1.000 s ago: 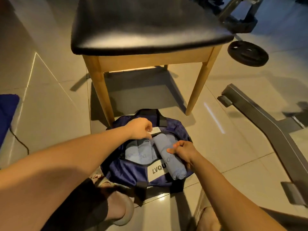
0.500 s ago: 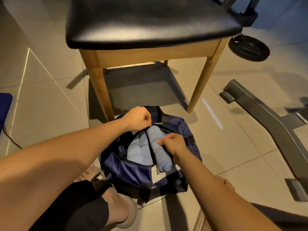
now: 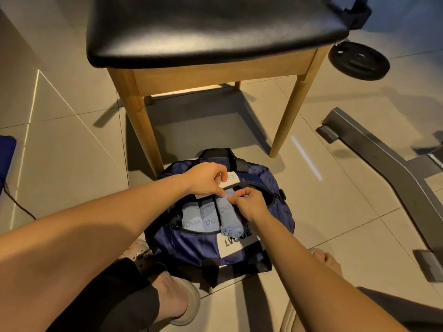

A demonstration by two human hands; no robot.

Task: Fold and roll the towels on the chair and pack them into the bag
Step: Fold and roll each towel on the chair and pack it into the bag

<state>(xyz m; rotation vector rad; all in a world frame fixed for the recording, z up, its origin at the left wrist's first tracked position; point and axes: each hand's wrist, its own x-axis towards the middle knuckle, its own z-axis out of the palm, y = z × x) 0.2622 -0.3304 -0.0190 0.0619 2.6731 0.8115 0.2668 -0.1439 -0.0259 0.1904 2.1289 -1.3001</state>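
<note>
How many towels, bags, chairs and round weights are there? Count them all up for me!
rolled blue towels: 3
bag: 1
chair: 1
weight plate: 1
Total: 6

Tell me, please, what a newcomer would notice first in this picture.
The eye falls first on the navy duffel bag on the floor, open, with three rolled light-blue towels inside. Both hands meet at its far rim: the left hand grips the rim, the right hand pinches the end of the rightmost towel. Behind it stands a wooden chair with a black seat.
</note>
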